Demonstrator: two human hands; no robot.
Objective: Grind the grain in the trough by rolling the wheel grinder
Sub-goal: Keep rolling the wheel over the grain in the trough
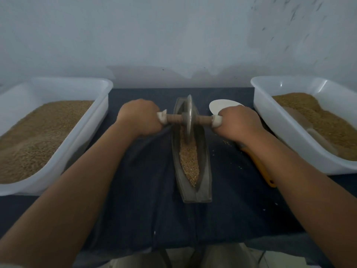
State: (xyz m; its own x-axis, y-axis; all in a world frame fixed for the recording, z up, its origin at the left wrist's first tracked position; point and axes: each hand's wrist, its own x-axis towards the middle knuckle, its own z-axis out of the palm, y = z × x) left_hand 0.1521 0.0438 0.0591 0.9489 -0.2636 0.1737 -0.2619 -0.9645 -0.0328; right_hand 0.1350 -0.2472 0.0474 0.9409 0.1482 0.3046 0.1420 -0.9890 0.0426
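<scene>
On the dark cloth [144, 190] before us the trough [194, 196] runs from six to twelve o'clock, with grain [189, 161] lying in its near half. The wheel [189, 113] stands upright in the groove toward the far end. Our left hand [139, 118] at its nine o'clock and our right hand [239, 122] at three each curl tight round an axle end. The left tub [92, 122] sits at ten and the right tub [270, 120] at two.

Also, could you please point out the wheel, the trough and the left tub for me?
wheel [189, 107], head view, on the disc above the axle.
trough [204, 161], head view, on its right wall.
left tub [58, 89], head view, on its bare far wall.
</scene>
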